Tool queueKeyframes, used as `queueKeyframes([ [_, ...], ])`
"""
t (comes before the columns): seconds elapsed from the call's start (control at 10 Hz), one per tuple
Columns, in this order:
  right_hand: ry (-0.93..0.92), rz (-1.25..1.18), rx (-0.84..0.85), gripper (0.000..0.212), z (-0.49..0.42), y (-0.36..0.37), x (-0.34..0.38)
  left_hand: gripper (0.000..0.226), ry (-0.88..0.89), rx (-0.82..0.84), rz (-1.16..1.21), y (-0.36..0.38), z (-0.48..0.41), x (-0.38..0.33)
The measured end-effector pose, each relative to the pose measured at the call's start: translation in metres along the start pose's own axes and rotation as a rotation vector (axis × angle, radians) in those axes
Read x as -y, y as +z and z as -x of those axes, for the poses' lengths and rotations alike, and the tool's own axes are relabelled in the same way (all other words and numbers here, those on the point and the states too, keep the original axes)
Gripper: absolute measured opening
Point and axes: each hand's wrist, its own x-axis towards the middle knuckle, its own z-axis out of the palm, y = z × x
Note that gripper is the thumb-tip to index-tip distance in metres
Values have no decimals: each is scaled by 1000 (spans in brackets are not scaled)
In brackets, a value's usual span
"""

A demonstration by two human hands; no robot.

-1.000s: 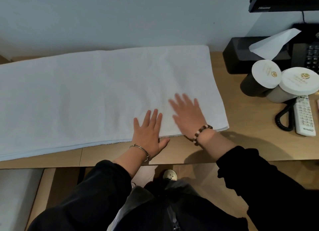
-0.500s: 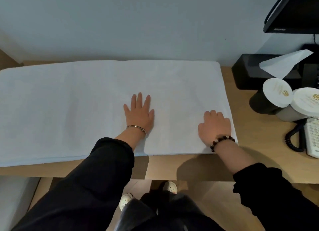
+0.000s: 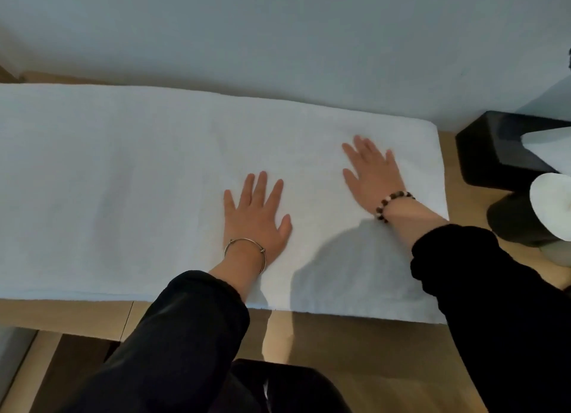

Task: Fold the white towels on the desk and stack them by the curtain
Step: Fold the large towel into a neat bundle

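Note:
A long white towel [image 3: 123, 181] lies flat along the wooden desk [image 3: 355, 338], reaching from the left frame edge to near the desk's right end. My left hand [image 3: 255, 213] lies palm down on the towel's middle, fingers straight and spread. Further right, my right hand [image 3: 372, 173] presses flat on the towel near its right end, fingers pointing toward the wall. Neither hand holds anything. The curtain is out of view.
A black tissue box [image 3: 500, 153] with a white tissue sticking out stands at the right by the wall. In front of it are dark cups with white lids [image 3: 550, 208]. The wall runs directly behind the towel.
My right hand has slid from the towel's near right corner up toward the wall, its fingers now straight. My left hand stays flat near the towel's middle. The view has shifted closer and leftward.

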Motion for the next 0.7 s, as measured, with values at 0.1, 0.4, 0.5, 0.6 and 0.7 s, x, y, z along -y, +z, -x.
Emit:
queueKeyframes([
  [0.1, 428, -59, -36, 59, -14, -4, -54, 69, -3, -11, 11, 1, 0, -1],
  [0.4, -187, 10, -1, 56, -21, 3, 45, 70, -4, -15, -7, 1, 2, -1],
  [0.5, 154, -53, -71, 57, -29, -1, -7, 69, -6, -10, -12, -1, 1, -1],
  [0.6, 616, -82, -41, 60, -23, -5, -41, 69, 0, 3, -6, -3, 1, -2],
  [0.7, 589, -117, -49, 64, -19, -9, 6, 69, -5, 9, -8, -3, 1, -3],
])
